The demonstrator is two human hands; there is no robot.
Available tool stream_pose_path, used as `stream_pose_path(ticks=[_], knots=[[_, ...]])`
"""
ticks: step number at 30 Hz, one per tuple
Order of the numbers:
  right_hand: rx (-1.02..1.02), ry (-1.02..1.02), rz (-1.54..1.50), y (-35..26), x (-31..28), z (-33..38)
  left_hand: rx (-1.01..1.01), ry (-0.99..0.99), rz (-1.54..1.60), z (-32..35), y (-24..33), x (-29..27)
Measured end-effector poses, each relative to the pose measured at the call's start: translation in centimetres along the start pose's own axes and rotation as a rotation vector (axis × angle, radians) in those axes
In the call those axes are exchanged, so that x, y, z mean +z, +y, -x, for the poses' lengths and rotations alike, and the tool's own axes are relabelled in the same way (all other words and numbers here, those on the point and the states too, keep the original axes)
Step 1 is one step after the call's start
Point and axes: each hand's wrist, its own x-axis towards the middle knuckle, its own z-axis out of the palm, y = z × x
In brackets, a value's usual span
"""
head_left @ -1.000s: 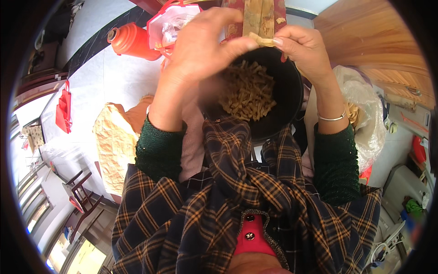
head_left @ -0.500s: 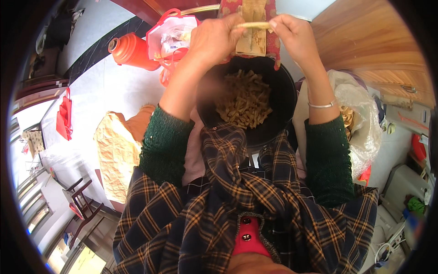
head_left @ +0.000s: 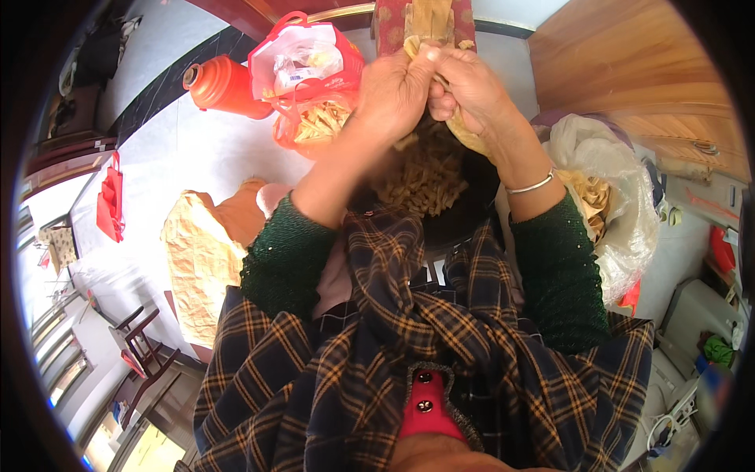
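Note:
My left hand [head_left: 397, 90] and right hand [head_left: 468, 86] meet over the far side of a dark round pan [head_left: 464, 216], both closed on a pale yellow, pliable strip [head_left: 469, 138]. One end pokes up between the fingertips; a broader, longer part hangs below my right palm. The strip's exact kind I cannot make out. Short brownish cut pieces [head_left: 425, 185] lie heaped in the pan, partly behind my hands and left forearm. Just beyond the fingers, a wooden board [head_left: 429, 22] rests on a red patterned cloth [head_left: 389, 27].
Left of the pan stand a red bag [head_left: 346, 59], a see-through reddish bag of pale strips [head_left: 321, 119] and an orange flask [head_left: 226, 88]. A clear plastic bag [head_left: 633, 189] holding crumpled brown sheets [head_left: 591, 200] is on the right, near a wooden cabinet [head_left: 637, 63].
My hands have come together and nearer to me. A short strip stretched between them earlier; now a longer strip hangs from my right hand. The bag of pale strips shows more.

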Motion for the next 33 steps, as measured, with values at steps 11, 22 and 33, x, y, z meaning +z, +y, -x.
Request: stream_pose_path(ticks=[11, 22, 33], knots=[[0.062, -0.221, 0.186, -2.1, 2.9, 2.0, 0.031, 0.259, 1.287, -1.4, 3.8, -6.3], [-0.549, 0.091, 0.846, -1.5, 3.1, 3.3, 0.731, 0.294, 0.082, 1.4, 2.2, -0.5], [0.088, -0.078, -0.125, -1.3, 0.2, 2.5, 0.368, 0.164, 0.002, 0.9, 1.8, -0.8]])
